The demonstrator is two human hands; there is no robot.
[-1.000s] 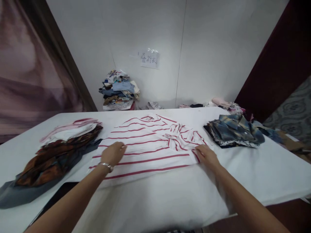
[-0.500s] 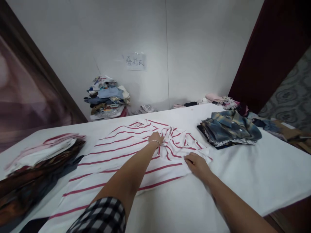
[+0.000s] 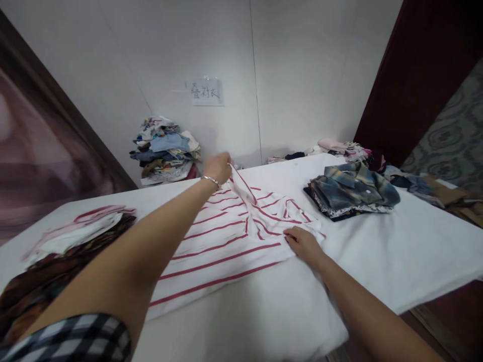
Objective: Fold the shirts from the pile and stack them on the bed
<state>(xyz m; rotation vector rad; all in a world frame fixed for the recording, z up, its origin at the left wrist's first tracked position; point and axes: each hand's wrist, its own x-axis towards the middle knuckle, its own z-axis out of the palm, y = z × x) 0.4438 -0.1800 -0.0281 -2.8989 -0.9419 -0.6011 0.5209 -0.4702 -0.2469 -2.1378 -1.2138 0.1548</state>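
Observation:
A white shirt with red stripes (image 3: 226, 241) lies spread on the white table (image 3: 396, 261). My left hand (image 3: 218, 168), a bracelet on its wrist, reaches far across and pinches a sleeve or upper part of the shirt, lifting it off the table. My right hand (image 3: 302, 245) lies flat on the shirt's right edge and presses it down.
A stack of folded clothes (image 3: 60, 256) lies at the table's left. A blue-grey plaid shirt pile (image 3: 352, 190) sits at the right. Behind the table, a heap of clothes (image 3: 166, 151) rests against the white wall, with a paper sign (image 3: 206, 91) above it.
My left hand moved from the shirt's near left part across to its far upper part, gripped the cloth and raised it. My right hand stayed on the right edge.

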